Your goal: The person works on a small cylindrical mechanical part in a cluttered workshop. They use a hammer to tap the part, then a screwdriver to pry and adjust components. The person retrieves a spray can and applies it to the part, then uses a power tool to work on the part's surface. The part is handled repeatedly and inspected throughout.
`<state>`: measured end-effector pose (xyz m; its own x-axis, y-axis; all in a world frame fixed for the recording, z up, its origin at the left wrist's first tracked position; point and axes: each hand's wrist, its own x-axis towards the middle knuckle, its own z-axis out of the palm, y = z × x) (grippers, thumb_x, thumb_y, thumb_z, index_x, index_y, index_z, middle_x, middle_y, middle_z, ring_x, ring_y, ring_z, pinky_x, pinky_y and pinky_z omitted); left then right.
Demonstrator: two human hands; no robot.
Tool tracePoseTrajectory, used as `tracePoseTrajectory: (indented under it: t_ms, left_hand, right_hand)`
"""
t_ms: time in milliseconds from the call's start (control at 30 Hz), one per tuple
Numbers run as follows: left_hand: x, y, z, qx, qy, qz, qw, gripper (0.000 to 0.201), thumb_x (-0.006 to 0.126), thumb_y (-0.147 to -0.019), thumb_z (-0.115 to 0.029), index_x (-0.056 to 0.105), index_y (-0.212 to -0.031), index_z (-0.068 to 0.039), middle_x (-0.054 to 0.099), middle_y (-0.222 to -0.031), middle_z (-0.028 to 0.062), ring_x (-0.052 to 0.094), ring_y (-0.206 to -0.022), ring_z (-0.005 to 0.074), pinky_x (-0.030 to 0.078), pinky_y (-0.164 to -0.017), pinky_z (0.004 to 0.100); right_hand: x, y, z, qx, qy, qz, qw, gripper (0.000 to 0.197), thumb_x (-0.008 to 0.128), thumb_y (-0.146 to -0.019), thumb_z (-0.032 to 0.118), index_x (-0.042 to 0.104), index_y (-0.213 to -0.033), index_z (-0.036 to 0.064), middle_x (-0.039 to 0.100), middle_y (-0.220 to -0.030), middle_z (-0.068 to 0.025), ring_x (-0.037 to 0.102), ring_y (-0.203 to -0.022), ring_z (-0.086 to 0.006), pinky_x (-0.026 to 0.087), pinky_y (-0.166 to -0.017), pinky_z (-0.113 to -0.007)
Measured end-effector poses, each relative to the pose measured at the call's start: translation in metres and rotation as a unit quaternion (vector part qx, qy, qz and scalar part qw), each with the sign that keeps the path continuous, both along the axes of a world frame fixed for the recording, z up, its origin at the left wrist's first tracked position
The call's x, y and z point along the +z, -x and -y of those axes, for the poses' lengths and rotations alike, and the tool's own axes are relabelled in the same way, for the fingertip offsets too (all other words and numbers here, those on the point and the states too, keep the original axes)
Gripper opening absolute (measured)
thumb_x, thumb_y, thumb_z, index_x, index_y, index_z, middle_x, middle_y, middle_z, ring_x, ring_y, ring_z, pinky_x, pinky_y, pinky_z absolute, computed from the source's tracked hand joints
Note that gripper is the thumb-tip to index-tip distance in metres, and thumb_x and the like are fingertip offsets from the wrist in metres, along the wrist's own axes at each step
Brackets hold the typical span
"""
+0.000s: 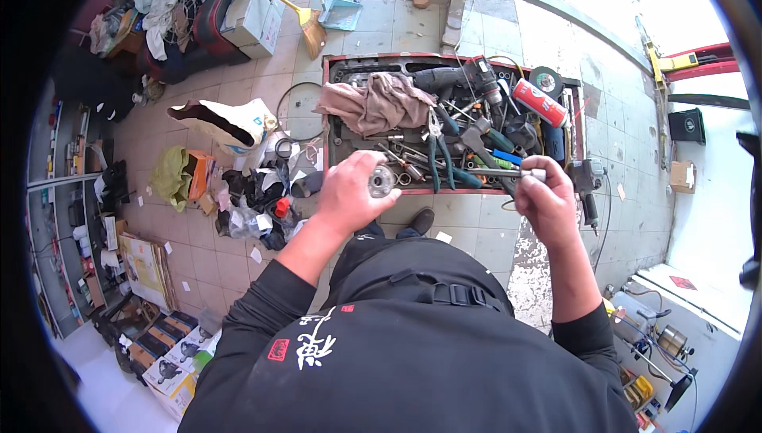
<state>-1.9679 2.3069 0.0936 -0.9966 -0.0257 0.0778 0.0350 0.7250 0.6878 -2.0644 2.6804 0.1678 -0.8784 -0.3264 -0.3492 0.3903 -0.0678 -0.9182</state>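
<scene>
My left hand point(349, 191) is closed around a round metal part point(382, 182) with a hole in its middle, which looks like a bearing or a small pulley. My right hand point(546, 195) pinches a slim grey metal rod point(498, 172) with a thicker end, pointing left; its exact kind I cannot make out. Both hands are over the near edge of a red-rimmed tool tray point(327, 73). In the tray between them lie pliers with dark green handles point(441, 165) and several loose sockets and wrenches.
A crumpled pinkish rag point(373, 103), a power drill point(480, 77), a red spray can point(541, 103) and a grinding disc point(545, 80) are in the tray. A black power tool point(587, 179) is at its right. Bags, rubbish and an open paper sack point(230, 125) litter the floor at left.
</scene>
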Motion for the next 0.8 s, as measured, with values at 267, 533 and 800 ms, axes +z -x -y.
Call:
tracePoseTrajectory:
  t_ms: [267,533,800]
  left_hand:
    - [0.013,0.008,0.007,-0.031,-0.011,-0.066,0.997,0.068,0.095,-0.078,-0.044,0.070,-0.128,-0.006,0.074,-0.129,0.0146,0.075,-0.113,0.0384,0.059,-0.096,0.0516]
    - [0.005,0.001,0.021,-0.036,-0.024,-0.070,0.997,0.068,0.096,-0.076,-0.045,0.071,-0.128,-0.008,0.075,-0.126,0.0133,0.075,-0.113,0.0379,0.059,-0.096,0.0515]
    - [-0.001,0.004,0.027,-0.058,-0.028,-0.076,0.995,0.068,0.097,-0.071,-0.035,0.071,-0.127,-0.007,0.075,-0.124,0.0143,0.074,-0.115,0.0378,0.060,-0.099,0.0498]
  right_hand:
    - [0.041,-0.022,0.092,0.106,-0.071,-0.063,0.990,0.027,0.075,-0.104,0.006,0.067,-0.129,0.0014,0.065,-0.094,0.0015,0.057,-0.073,-0.0050,0.048,-0.065,-0.024]
    - [0.041,-0.027,0.163,0.248,-0.214,-0.405,0.854,0.029,0.078,-0.095,0.011,0.068,-0.120,0.0019,0.071,-0.104,-0.0201,0.071,-0.095,-0.0429,0.058,-0.084,-0.047]
    - [0.037,-0.026,0.194,0.334,-0.254,-0.399,0.816,0.031,0.077,-0.096,0.016,0.064,-0.120,0.0008,0.073,-0.109,-0.0226,0.072,-0.102,-0.0462,0.058,-0.087,-0.053]
